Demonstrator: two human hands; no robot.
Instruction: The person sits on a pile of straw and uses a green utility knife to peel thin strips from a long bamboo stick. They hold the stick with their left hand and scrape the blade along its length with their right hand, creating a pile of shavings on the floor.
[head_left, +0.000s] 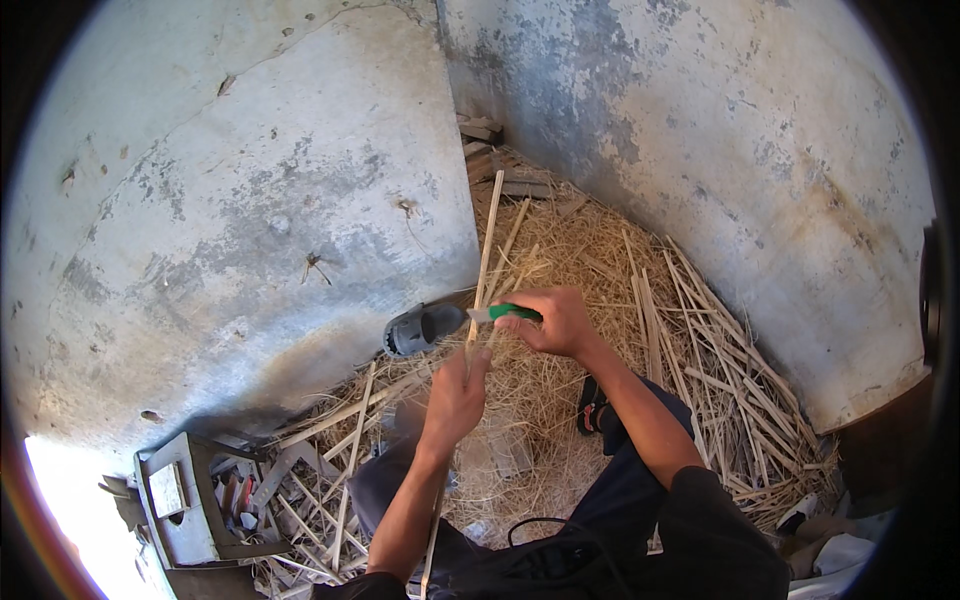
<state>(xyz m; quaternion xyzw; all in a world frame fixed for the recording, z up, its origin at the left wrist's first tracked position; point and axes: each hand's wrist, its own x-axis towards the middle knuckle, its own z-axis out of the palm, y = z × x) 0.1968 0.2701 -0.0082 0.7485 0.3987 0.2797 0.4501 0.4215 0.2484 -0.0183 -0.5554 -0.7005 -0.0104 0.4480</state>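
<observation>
My left hand (pixel 458 395) is closed around a long, pale bamboo-like strip (pixel 488 235). The strip runs from between my legs up past both hands, tilted slightly to the right at its far end. Just beyond the left hand, my right hand (pixel 552 318) grips the green handle of a knife (pixel 516 312). Its short, wide blade points left and lies against the strip; my fingers hide part of the handle. Close to the blade's left is a dark grey clog-like shoe (pixel 425 328).
Thin curled shavings (pixel 560 240) cover the floor around my legs. Many split strips (pixel 735 390) lie along the right wall. At the lower left a grey plastic stool (pixel 190 510) lies tipped beside scraps. Two peeling walls (pixel 350 130) meet ahead.
</observation>
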